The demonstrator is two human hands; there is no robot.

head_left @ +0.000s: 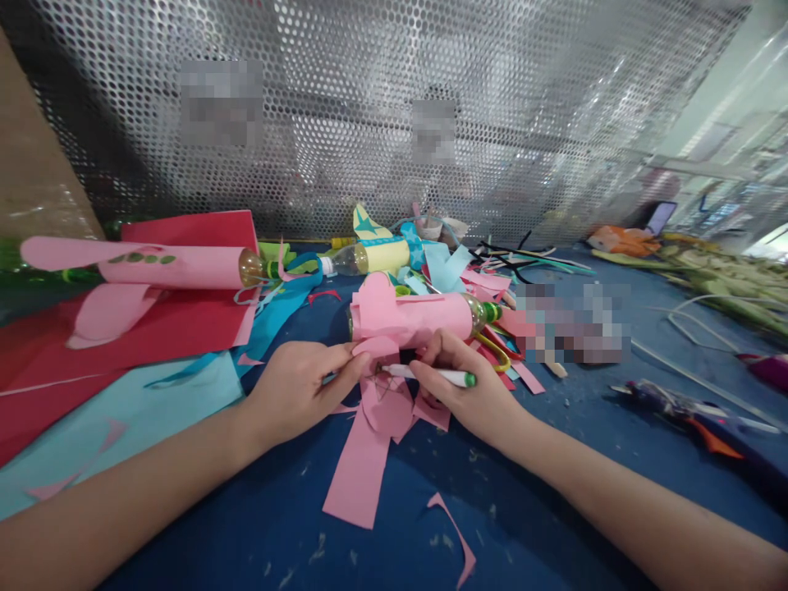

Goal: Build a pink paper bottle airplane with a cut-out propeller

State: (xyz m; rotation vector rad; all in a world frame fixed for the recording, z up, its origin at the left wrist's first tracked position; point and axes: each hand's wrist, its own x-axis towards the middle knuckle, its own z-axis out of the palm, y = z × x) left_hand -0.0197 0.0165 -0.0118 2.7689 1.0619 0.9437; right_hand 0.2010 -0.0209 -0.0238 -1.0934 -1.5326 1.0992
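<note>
A plastic bottle wrapped in pink paper (431,318) lies on its side in front of me, its green cap to the right. From it a rounded pink paper wing (387,409) hangs toward me, with dark drawn lines on it. My left hand (295,386) pinches the wing's upper left edge between thumb and fingers. In my right hand (471,386) is a white marker (454,376) with a green end, its tip at the drawn lines. Beneath the wing lies a pink paper strip (357,476).
Another pink-wrapped bottle (185,267) lies on red paper (185,328) at left. Behind is a yellow-wrapped bottle (382,254). Coloured scraps and thin strips (535,258) lie to the right, near what looks like a glue gun (695,414). A perforated metal screen (345,107) closes the back.
</note>
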